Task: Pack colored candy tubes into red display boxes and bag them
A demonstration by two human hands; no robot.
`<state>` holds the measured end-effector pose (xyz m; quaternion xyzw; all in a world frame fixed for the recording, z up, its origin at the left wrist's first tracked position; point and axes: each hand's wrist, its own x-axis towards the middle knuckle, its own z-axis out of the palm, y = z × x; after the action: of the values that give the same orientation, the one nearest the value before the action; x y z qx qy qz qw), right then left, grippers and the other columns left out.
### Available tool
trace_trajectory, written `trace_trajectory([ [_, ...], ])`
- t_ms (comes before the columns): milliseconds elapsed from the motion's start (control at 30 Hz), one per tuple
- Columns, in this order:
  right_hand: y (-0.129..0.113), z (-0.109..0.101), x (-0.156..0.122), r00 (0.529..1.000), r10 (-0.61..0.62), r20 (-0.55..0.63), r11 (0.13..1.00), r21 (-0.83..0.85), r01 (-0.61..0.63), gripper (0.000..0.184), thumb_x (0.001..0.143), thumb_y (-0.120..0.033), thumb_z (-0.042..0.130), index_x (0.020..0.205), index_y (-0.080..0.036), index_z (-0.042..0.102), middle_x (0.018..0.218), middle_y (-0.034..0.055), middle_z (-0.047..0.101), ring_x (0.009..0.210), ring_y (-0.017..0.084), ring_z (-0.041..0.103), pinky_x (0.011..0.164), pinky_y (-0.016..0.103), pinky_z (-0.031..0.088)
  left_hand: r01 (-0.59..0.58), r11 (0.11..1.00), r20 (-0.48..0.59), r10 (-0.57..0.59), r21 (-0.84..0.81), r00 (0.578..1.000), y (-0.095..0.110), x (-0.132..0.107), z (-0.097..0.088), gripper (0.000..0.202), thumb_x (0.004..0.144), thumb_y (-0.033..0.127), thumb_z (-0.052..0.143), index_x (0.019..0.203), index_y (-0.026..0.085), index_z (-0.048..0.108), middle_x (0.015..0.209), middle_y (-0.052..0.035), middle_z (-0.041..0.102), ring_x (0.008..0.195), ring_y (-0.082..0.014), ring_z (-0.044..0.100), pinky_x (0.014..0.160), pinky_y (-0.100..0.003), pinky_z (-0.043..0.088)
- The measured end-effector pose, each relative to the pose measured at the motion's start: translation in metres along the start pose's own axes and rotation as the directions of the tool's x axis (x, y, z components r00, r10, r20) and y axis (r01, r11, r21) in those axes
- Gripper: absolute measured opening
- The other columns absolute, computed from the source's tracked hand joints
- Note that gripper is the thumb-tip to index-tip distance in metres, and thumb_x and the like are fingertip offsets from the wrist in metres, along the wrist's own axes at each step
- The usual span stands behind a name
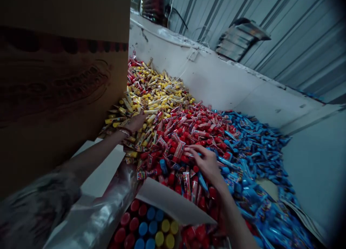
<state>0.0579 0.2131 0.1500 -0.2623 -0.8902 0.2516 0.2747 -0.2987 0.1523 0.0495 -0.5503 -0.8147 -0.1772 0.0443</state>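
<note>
My left hand (136,122) reaches into a heap of yellow-capped wrapped tubes (162,92); its fingers are dim and partly hidden among them. My right hand (204,160) is over the heap of red-capped wrapped tubes (200,126), fingers stretched and apart, the tips at the edge of one red wrapped tube (179,151). Whether they grip it is unclear. Below and between my hands, a carton with a raised pale flap (175,202) holds upright tubes, their red caps (134,223), blue caps (152,227) and yellow caps (165,226) facing up in groups.
Blue wrapped tubes (251,151) are heaped at the right. A large printed cardboard box (62,79) blocks the left side. Shiny clear plastic (108,198) and a white card piece (104,166) lie by my left forearm. A low white wall (216,87) closes the back.
</note>
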Motion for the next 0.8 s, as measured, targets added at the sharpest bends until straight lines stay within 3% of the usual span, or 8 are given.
trace_trajectory([
  [67, 0.01, 0.039, 0.051, 0.962, -0.145, 0.233, 0.981, -0.091, 0.17, 0.021, 0.086, -0.015, 0.051, 0.096, -0.018, 0.069, 0.098, 0.0055, 0.07, 0.094, 0.017, 0.061, 0.084, 0.03, 0.048, -0.163, 0.986, 0.105, 0.158, 0.036, 0.982, -0.008, -0.004, 0.007, 0.031, 0.083, 0.003, 0.046, 0.107, 0.017, 0.059, 0.124, -0.0104, 0.051, 0.097, -0.0186, 0.055, 0.081, -0.031, 0.039],
  [200, 0.017, 0.121, 0.125, 0.745, -0.281, 0.605, 0.828, -0.238, 0.507, 0.036, 0.082, -0.003, 0.047, 0.111, -0.017, 0.064, 0.109, 0.0078, 0.065, 0.106, 0.019, 0.053, 0.088, 0.031, 0.044, -0.322, 0.942, 0.248, 0.29, 0.098, 0.924, -0.028, -0.021, 0.023, 0.034, 0.078, -0.002, 0.047, 0.099, 0.018, 0.064, 0.123, -0.0101, 0.055, 0.1, -0.0232, 0.055, 0.088, -0.037, 0.04],
  [267, 0.021, 0.156, 0.147, 0.65, -0.275, 0.708, 0.722, -0.294, 0.626, 0.043, 0.082, -0.002, 0.045, 0.121, -0.016, 0.057, 0.12, 0.0094, 0.06, 0.114, 0.022, 0.047, 0.091, 0.035, 0.043, -0.353, 0.927, 0.275, 0.309, 0.127, 0.91, -0.033, -0.027, 0.022, 0.04, 0.078, -0.002, 0.045, 0.107, 0.019, 0.063, 0.126, -0.0102, 0.054, 0.104, -0.0256, 0.054, 0.089, -0.04, 0.04],
  [333, 0.027, 0.183, 0.158, 0.601, -0.266, 0.754, 0.643, -0.326, 0.693, 0.045, 0.087, -0.005, 0.041, 0.13, -0.017, 0.049, 0.127, 0.0102, 0.055, 0.118, 0.023, 0.043, 0.093, 0.04, 0.042, -0.359, 0.913, 0.303, 0.292, 0.194, 0.907, -0.033, -0.03, 0.013, 0.045, 0.08, -0.002, 0.042, 0.116, 0.019, 0.059, 0.127, -0.0108, 0.054, 0.103, -0.0264, 0.055, 0.087, -0.041, 0.041],
  [500, 0.043, 0.212, 0.162, 0.656, -0.259, 0.709, 0.584, -0.426, 0.691, 0.032, 0.096, -0.016, 0.032, 0.119, -0.014, 0.055, 0.12, 0.0143, 0.054, 0.113, 0.025, 0.044, 0.09, 0.043, 0.042, -0.152, 0.946, 0.277, 0.07, 0.286, 0.958, -0.009, -0.034, -0.031, 0.038, 0.088, 0.017, 0.043, 0.124, 0.017, 0.054, 0.101, -0.0125, 0.063, 0.086, -0.0261, 0.062, 0.072, -0.037, 0.047],
  [600, 0.045, 0.204, 0.16, 0.649, -0.332, 0.684, 0.585, -0.391, 0.711, 0.024, 0.094, -0.016, 0.038, 0.104, -0.011, 0.06, 0.118, 0.0165, 0.054, 0.114, 0.026, 0.044, 0.096, 0.043, 0.037, -0.161, 0.957, 0.414, 0.049, 0.239, 0.909, 0.002, -0.037, -0.04, 0.036, 0.078, 0.013, 0.052, 0.112, 0.019, 0.062, 0.102, -0.0112, 0.064, 0.088, -0.0275, 0.062, 0.071, -0.036, 0.048],
  [667, 0.042, 0.188, 0.157, 0.669, -0.395, 0.629, 0.663, -0.309, 0.682, 0.017, 0.09, -0.017, 0.048, 0.103, -0.009, 0.058, 0.118, 0.017, 0.054, 0.112, 0.024, 0.046, 0.097, 0.039, 0.038, -0.194, 0.958, 0.457, 0.078, 0.213, 0.886, 0.006, -0.038, -0.033, 0.041, 0.07, 0.005, 0.053, 0.107, 0.019, 0.065, 0.11, -0.0121, 0.063, 0.087, -0.0286, 0.063, 0.072, -0.038, 0.048],
  [800, 0.031, 0.131, 0.139, 0.88, -0.3, 0.368, 0.949, 0.023, 0.314, 0.027, 0.082, -0.032, 0.062, 0.099, -0.012, 0.053, 0.089, 0.0044, 0.06, 0.078, 0.014, 0.055, 0.071, 0.026, 0.046, -0.014, 0.998, 0.348, -0.007, 0.058, 0.937, 0.011, -0.027, -0.008, 0.021, 0.068, 0.016, 0.066, 0.088, 0.012, 0.07, 0.085, -0.0149, 0.068, 0.076, -0.0298, 0.064, 0.07, -0.042, 0.048],
])
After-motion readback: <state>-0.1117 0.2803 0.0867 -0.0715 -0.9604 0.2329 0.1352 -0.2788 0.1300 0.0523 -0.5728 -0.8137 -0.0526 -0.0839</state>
